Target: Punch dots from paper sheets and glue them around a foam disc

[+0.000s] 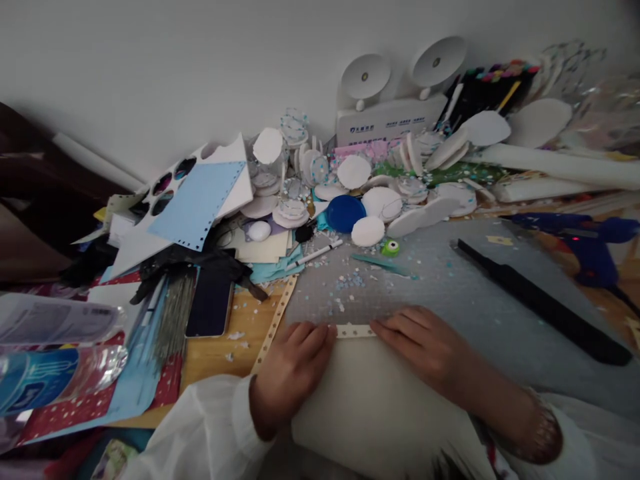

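A cream paper sheet (pixel 375 407) lies in front of me, its near part hanging over the table edge. Along its far edge runs a narrow folded band (pixel 355 331) with small punched shapes. My left hand (pixel 295 367) has its fingers curled together on the left end of that band. On the right end, my right hand (pixel 430 347) presses the paper with its fingers close together. Both thumbs are mostly hidden. Left of the sheet lies a separate cream punched strip (pixel 276 320). Beyond the hands are scattered tiny paper cutouts (pixel 350 283) on the grey cutting mat (pixel 440 273).
A black long-handled tool (pixel 540 300) and a blue glue gun (pixel 590 250) lie right. A green paper punch (pixel 391 247), teal tweezers (pixel 380 263) and a white pen (pixel 315 254) lie ahead. White discs (pixel 354 172) crowd the back. A phone (pixel 210 303) and bottle (pixel 55 377) are left.
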